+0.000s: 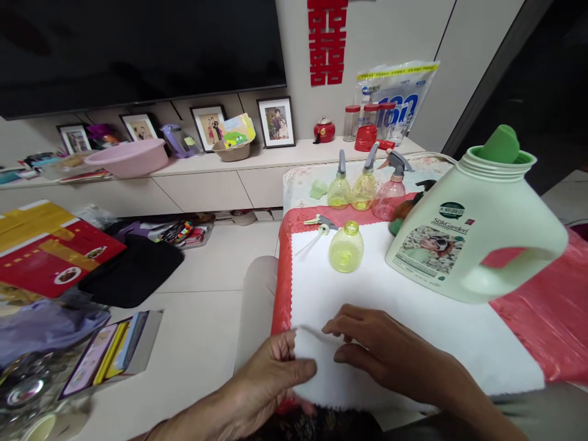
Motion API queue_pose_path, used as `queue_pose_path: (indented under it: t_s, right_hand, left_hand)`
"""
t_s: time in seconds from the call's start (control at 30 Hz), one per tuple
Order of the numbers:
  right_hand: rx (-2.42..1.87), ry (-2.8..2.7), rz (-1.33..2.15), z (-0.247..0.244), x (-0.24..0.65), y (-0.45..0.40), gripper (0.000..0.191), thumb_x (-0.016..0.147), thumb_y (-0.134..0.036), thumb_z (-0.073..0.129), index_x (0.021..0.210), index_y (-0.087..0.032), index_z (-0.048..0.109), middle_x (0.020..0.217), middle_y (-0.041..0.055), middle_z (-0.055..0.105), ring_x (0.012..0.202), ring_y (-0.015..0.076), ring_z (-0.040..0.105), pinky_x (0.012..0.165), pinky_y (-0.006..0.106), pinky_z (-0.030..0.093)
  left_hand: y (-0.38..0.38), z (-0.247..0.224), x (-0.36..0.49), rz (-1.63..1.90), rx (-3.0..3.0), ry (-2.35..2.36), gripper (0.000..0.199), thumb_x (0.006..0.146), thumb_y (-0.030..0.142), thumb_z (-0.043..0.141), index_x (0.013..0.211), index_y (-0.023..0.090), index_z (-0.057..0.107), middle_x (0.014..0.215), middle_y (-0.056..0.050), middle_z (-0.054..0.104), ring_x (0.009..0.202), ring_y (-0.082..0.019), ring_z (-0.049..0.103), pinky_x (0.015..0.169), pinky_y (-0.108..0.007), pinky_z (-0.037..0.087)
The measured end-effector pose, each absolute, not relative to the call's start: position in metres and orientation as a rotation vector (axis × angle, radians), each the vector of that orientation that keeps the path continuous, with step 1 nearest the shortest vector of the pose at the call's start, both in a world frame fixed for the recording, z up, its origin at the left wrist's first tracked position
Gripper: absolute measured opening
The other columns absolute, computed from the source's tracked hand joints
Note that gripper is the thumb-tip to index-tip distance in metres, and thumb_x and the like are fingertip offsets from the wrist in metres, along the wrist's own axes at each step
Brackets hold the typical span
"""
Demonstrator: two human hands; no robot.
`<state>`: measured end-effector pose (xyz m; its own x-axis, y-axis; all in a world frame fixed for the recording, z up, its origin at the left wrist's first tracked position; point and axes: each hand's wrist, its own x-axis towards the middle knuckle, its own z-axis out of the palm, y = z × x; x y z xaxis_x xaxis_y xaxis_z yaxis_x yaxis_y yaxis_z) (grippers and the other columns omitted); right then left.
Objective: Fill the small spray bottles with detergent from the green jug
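My left hand (280, 367) pinches the near left corner of a white cloth (381, 282) and lifts it slightly, thumb on top. Over the cloth, just right of that corner, my right hand (376, 346) hovers or rests with fingers bent and apart, holding nothing visible; whether it touches the cloth I cannot tell. Farther back on the cloth stands a yellow-green bottle (346, 248) without its top. Beside it lies a grey spray head (322, 225) with a thin tube. A large pale green detergent jug (473, 226) stands at the right, a green cap upended in its mouth.
Behind the cloth stand two yellowish spray bottles (339, 188) and a pink spray bottle (389, 195). A red plastic sheet (546, 312) covers the table under the cloth. On the left floor are a red and yellow box (59, 245) and a bin of books (113, 352).
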<state>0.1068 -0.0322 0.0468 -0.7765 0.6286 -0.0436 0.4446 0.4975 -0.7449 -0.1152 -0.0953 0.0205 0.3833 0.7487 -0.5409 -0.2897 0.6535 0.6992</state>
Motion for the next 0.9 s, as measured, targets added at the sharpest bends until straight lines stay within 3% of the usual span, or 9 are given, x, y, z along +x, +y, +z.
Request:
queue_pose_path:
  t_s: [0.13,0.2,0.3,0.43,0.5,0.6,0.67,0.8,0.9]
  right_hand:
    - [-1.005,-2.518,1.204,0.041,0.108,-0.031,0.023,0.097,-0.02,0.061,0.119,-0.026,0.064,0.107,-0.0014,0.057,0.091,0.0099,0.054,0.081,0.019,0.038]
    - [-1.019,-2.589,1.243,0.036,0.107,-0.03,0.023,0.09,-0.019,0.069,0.112,-0.024,0.066,0.105,-0.0014,0.058,0.09,0.0108,0.054,0.08,0.02,0.038]
    - [-1.012,-2.627,1.277,0.033,0.11,-0.028,0.032,0.085,-0.016,0.072,0.116,-0.025,0.066,0.108,-0.0009,0.058,0.098,0.0133,0.054,0.084,0.02,0.039]
    - [-1.052,-2.467,1.172,0.041,0.127,-0.021,0.031,0.096,-0.022,0.061,0.125,-0.031,0.061,0.106,-0.0034,0.059,0.093,0.0098,0.055,0.085,0.02,0.041]
    - [-1.087,-2.374,1.077,0.044,0.139,-0.015,0.027,0.099,-0.029,0.056,0.126,-0.031,0.06,0.105,-0.0037,0.059,0.091,0.0087,0.056,0.083,0.02,0.042]
    - [-1.115,-2.276,1.043,0.048,0.155,-0.006,0.027,0.101,-0.04,0.052,0.125,-0.029,0.06,0.101,-0.0021,0.059,0.088,0.0087,0.056,0.076,0.02,0.044]
    - [-1.136,-2.224,1.059,0.049,0.161,-0.002,0.031,0.102,-0.046,0.051,0.123,-0.027,0.061,0.098,-0.0005,0.059,0.086,0.0092,0.056,0.074,0.02,0.044]
    - [-1.162,-2.164,1.091,0.049,0.165,0.002,0.035,0.101,-0.05,0.051,0.122,-0.025,0.062,0.098,0.0005,0.059,0.088,0.0097,0.057,0.077,0.02,0.045]
    - [-1.162,-2.152,1.114,0.047,0.164,0.004,0.034,0.101,-0.049,0.05,0.122,-0.025,0.062,0.096,0.0004,0.059,0.086,0.0097,0.057,0.074,0.02,0.044]
  left_hand:
    - [-0.113,0.013,-0.133,0.511,0.605,1.062,0.042,0.064,0.041,0.088,0.095,0.017,0.071,0.077,-0.002,0.069,0.056,-0.009,0.059,0.045,-0.015,0.043]
    - [-0.112,0.016,-0.148,0.309,0.737,1.101,0.037,0.065,0.044,0.085,0.085,0.017,0.071,0.066,0.001,0.064,0.049,-0.006,0.053,0.043,-0.014,0.034]
    - [-0.094,0.037,-0.171,-0.026,1.012,1.037,0.037,0.078,0.054,0.071,0.083,0.017,0.069,0.06,0.001,0.063,0.045,-0.008,0.049,0.045,-0.019,0.035]
    - [-0.045,0.075,-0.175,0.424,1.588,1.374,0.026,0.09,0.042,0.055,0.082,0.02,0.064,0.072,0.001,0.064,0.064,-0.013,0.057,0.059,-0.023,0.04]
    - [-0.015,0.084,-0.166,0.604,1.862,1.603,0.022,0.091,0.038,0.052,0.094,0.021,0.066,0.08,-0.001,0.067,0.072,-0.017,0.058,0.064,-0.026,0.04]
    - [0.029,0.078,-0.15,0.644,1.984,1.788,0.026,0.088,0.038,0.055,0.102,0.02,0.065,0.094,-0.006,0.068,0.08,-0.021,0.059,0.072,-0.031,0.039]
    - [0.052,0.064,-0.141,0.628,1.762,1.724,0.027,0.083,0.038,0.061,0.102,0.019,0.065,0.089,-0.007,0.069,0.083,-0.024,0.06,0.072,-0.031,0.039]
    - [0.078,0.032,-0.131,0.558,1.551,1.565,0.016,0.081,0.032,0.06,0.084,0.017,0.065,0.062,-0.001,0.066,0.048,-0.016,0.054,0.053,-0.028,0.038]
    - [0.081,0.014,-0.13,0.628,1.391,1.505,0.023,0.08,0.037,0.06,0.068,0.017,0.059,0.051,0.003,0.057,0.036,-0.01,0.042,0.042,-0.025,0.03]
